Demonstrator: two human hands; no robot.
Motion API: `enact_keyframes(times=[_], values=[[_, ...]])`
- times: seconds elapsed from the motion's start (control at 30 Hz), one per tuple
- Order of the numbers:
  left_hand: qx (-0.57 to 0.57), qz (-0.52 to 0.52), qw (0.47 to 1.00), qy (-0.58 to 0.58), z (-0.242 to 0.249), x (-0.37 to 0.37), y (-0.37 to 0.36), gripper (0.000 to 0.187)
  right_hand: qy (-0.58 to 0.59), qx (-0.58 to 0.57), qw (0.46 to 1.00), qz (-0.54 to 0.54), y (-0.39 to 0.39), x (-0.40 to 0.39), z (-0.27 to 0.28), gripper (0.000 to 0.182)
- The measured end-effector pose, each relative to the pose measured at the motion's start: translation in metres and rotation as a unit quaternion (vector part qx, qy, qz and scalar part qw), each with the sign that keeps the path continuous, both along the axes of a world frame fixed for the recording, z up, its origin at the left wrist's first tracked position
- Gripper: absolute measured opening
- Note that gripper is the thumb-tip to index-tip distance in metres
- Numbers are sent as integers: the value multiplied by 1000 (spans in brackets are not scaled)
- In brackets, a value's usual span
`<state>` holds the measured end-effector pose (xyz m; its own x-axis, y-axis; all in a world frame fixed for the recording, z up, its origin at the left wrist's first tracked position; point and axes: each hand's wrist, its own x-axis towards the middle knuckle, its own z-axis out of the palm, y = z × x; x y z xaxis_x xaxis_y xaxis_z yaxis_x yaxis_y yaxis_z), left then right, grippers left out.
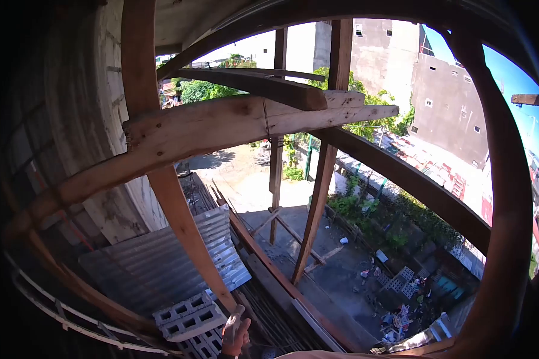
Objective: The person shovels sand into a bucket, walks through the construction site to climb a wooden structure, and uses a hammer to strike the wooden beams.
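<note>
My left hand [235, 336] is low in the head view, a little left of the middle. Its fingers are curled closed, and a greyish rounded end [239, 310] shows at its top; what it grips, if anything, I cannot make out. Just above the hand is the lower end of a slanted wooden post [188, 230]. That post meets a thick horizontal wooden beam [203, 128], which crosses the view at upper left. Hollow concrete blocks [188, 318] are stacked left of the hand. My right hand is out of view.
Corrugated metal sheets [161, 263] lie beyond the blocks. Another upright post [317, 209] and a dark slanting beam [410, 182] frame the drop to the yard. Far below are rubble [401, 320] and plants [350, 206]. A curved dark timber [506, 179] stands at right.
</note>
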<state>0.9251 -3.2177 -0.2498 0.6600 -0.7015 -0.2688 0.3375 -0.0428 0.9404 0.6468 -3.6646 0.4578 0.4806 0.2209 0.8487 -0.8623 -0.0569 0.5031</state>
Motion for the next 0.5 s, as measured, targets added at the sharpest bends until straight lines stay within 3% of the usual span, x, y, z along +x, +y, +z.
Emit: enact_keyframes(times=[0.07,0.13,0.2,0.33,0.43,0.47,0.5], values=[[-2,40,999,-6,16,11,-7,49,-3,6,1000,-5,-20,4,24,70],[55,11,998,10,17,32,-20,43,-7,13,1000,-4,-38,13,47,73],[15,17,1000,-15,22,39,-29,32,-15,21,1000,0,-50,23,64,76],[59,-6,997,-43,3,40,-46,32,-32,36,999,0,-64,33,73,83],[29,-14,999,-2,26,28,-52,30,-45,50,998,0,-71,27,74,88],[36,-31,999,27,15,27,-51,61,-49,52,997,4,-73,24,75,90],[14,-39,999,-3,23,24,-50,57,-51,49,997,8,-76,20,75,91]])
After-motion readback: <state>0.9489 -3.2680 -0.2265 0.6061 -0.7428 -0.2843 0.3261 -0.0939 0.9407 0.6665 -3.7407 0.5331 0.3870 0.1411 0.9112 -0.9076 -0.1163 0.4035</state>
